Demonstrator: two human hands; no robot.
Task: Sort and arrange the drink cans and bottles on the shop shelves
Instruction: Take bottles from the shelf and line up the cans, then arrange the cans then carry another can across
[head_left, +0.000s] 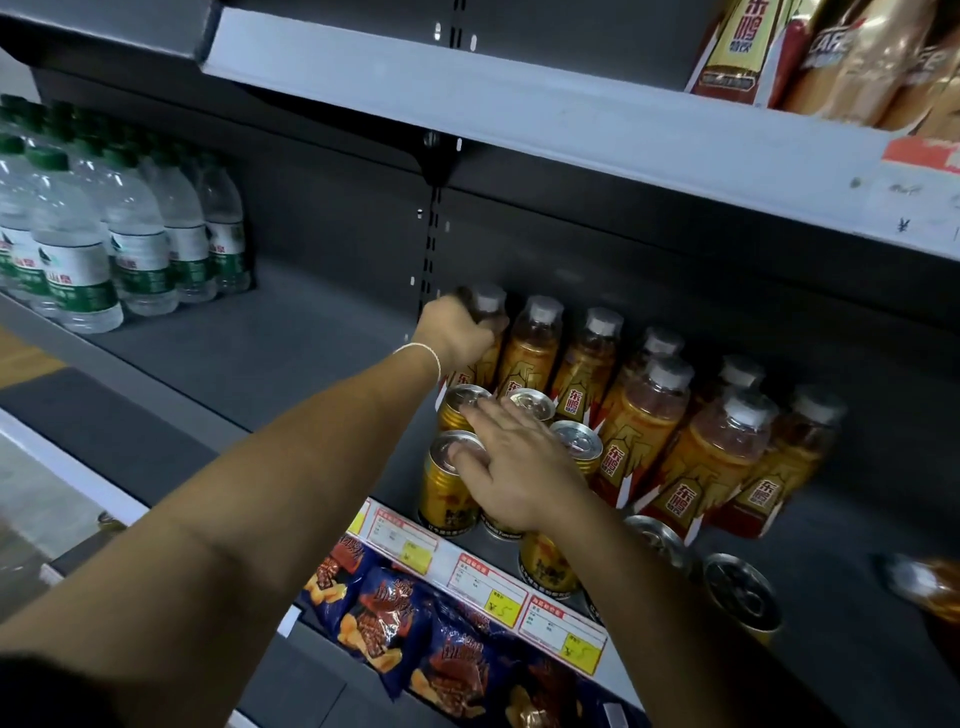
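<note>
Amber plastic drink bottle with grey cap (490, 304): upright, leftmost in the back row on the dark grey metal shelf (291, 353), gripped at the neck.
Left hand (457, 332): fingers curled round that bottle's neck just under the cap.
Right hand (514, 467): flat, fingers straight and spread, resting on the lids of the gold drink cans (447, 488).
Gold drink cans: upright cluster at the shelf front, just before the bottle row; two more to the right seem tilted.
Other amber bottles (649, 431): rows right of the gripped one.
Clear water bottles with green caps (78, 249): far left, same shelf, well apart.
</note>
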